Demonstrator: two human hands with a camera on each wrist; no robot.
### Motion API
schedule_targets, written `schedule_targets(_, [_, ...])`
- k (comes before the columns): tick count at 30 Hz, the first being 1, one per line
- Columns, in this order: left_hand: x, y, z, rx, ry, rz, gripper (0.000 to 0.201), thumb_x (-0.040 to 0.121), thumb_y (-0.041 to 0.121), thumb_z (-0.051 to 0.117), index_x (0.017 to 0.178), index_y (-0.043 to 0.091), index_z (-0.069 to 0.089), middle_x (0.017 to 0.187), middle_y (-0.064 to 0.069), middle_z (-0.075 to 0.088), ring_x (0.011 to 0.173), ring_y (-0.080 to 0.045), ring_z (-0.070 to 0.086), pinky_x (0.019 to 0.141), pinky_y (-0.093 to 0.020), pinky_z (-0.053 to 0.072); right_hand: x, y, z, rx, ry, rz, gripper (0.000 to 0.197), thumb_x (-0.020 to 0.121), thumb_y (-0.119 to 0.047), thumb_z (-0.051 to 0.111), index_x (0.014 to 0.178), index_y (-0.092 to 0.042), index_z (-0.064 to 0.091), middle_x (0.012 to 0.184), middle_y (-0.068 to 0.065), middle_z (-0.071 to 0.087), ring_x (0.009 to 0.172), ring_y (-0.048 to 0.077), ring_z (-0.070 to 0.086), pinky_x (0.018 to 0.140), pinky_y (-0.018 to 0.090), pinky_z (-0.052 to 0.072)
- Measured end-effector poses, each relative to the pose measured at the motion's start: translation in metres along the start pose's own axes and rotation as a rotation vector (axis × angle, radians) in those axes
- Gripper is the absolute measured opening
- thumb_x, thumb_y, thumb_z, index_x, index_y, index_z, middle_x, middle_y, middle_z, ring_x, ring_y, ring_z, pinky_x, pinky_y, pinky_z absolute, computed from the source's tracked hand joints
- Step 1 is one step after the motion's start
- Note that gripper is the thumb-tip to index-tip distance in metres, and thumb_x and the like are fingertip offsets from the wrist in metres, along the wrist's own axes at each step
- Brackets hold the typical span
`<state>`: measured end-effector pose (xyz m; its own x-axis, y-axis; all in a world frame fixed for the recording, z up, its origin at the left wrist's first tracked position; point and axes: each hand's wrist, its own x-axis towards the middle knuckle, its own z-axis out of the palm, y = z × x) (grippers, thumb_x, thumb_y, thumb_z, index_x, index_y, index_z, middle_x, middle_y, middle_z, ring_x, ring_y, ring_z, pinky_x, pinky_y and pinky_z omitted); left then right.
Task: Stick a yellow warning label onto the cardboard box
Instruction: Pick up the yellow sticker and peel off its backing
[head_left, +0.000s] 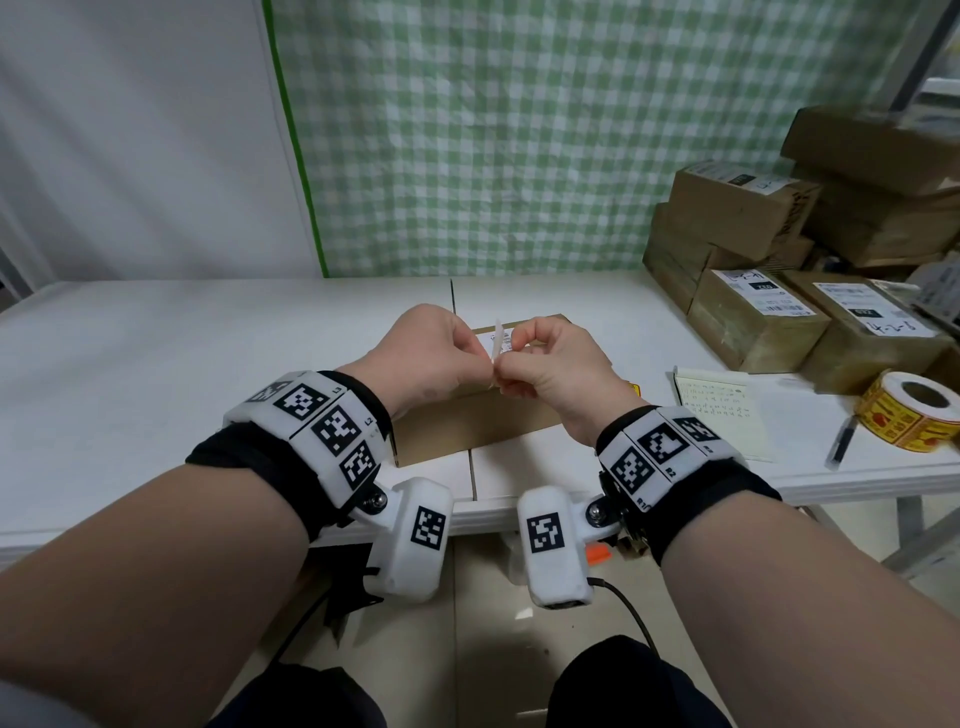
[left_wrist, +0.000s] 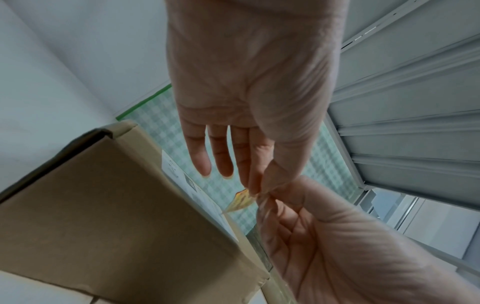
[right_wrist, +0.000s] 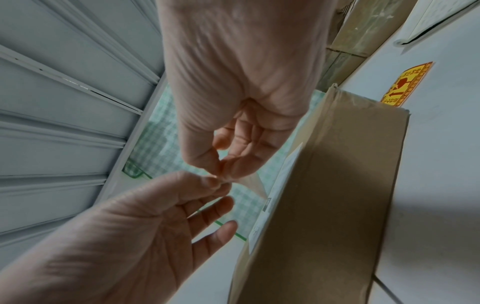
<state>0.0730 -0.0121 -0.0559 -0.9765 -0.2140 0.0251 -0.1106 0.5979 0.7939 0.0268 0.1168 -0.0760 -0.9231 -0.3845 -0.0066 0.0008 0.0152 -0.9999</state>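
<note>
A brown cardboard box with a white shipping label on top lies at the table's middle. Just above it, both hands meet around a small yellow warning label, which shows edge-on as a pale strip in the head view. My left hand pinches its lower corner between thumb and forefinger, the other fingers straight. My right hand pinches the same corner from the right, fingers curled. In the right wrist view the label looks whitish, its back side showing.
A second yellow label lies flat on the white table right of the box. Further right are a notepad, a pen and a roll of yellow labels. Stacked cardboard parcels fill the back right.
</note>
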Motion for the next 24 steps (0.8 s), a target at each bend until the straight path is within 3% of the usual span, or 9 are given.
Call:
schedule_targets(5, [0.003, -0.006, 0.004, 0.003, 0.012, -0.041, 0.008, 0.05, 0.025, 0.063, 0.05, 0.018, 0.067, 0.054, 0.0, 0.055, 0.06, -0.019, 0.049, 0.066, -0.033, 0.042, 0.004, 0.006, -0.002, 0.016, 0.006, 0.012, 0.032, 0.074, 0.019, 0.056, 0.068, -0.011, 0.046, 0.039, -0.002, 0.054, 0.031, 0.008, 0.047, 0.037, 0.011, 0.037])
schedule_targets(8, [0.002, -0.006, 0.006, -0.02, 0.0, -0.034, 0.01, 0.049, 0.027, 0.064, 0.05, 0.017, 0.066, 0.052, 0.0, 0.052, 0.058, -0.017, 0.046, 0.065, -0.034, 0.038, 0.004, 0.009, -0.003, 0.032, 0.009, 0.022, 0.033, 0.074, 0.018, 0.058, 0.068, -0.011, 0.045, 0.04, -0.001, 0.053, 0.032, 0.009, 0.047, 0.037, 0.012, 0.038])
schedule_targets(12, [0.002, -0.005, 0.005, -0.055, -0.027, -0.018, 0.009, 0.056, 0.025, 0.068, 0.054, 0.016, 0.066, 0.053, 0.001, 0.052, 0.057, -0.014, 0.046, 0.064, -0.03, 0.039, 0.005, 0.012, -0.004, 0.029, 0.006, 0.02, 0.033, 0.074, 0.017, 0.058, 0.066, -0.012, 0.045, 0.056, 0.01, 0.05, 0.036, 0.013, 0.044, 0.039, 0.014, 0.037])
schedule_targets(17, [0.005, -0.008, 0.007, -0.052, -0.016, 0.012, 0.013, 0.072, 0.012, 0.07, 0.059, 0.014, 0.068, 0.047, 0.009, 0.054, 0.047, -0.002, 0.046, 0.055, -0.021, 0.038, 0.009, 0.014, -0.007, 0.059, -0.04, 0.049, 0.024, 0.079, 0.01, 0.058, 0.066, -0.009, 0.052, 0.055, 0.007, 0.055, 0.046, 0.014, 0.053, 0.048, 0.018, 0.049])
schedule_targets(21, [0.008, -0.006, 0.008, 0.094, 0.034, 0.092, 0.008, 0.075, 0.012, 0.068, 0.067, 0.011, 0.07, 0.068, -0.006, 0.064, 0.066, -0.015, 0.054, 0.061, -0.025, 0.041, 0.011, 0.013, -0.009, 0.052, -0.074, 0.081, 0.021, 0.084, -0.007, 0.064, 0.065, -0.008, 0.056, 0.055, 0.002, 0.059, 0.053, 0.017, 0.057, 0.054, 0.022, 0.054])
schedule_targets(24, [0.01, -0.003, 0.008, 0.217, 0.076, 0.158, 0.007, 0.075, 0.012, 0.065, 0.07, 0.011, 0.069, 0.085, -0.009, 0.072, 0.083, -0.022, 0.063, 0.076, -0.03, 0.048, 0.012, 0.011, -0.009, 0.014, -0.084, 0.103, 0.017, 0.084, -0.013, 0.067, 0.071, -0.005, 0.06, 0.064, 0.009, 0.063, 0.054, 0.018, 0.061, 0.055, 0.022, 0.056])
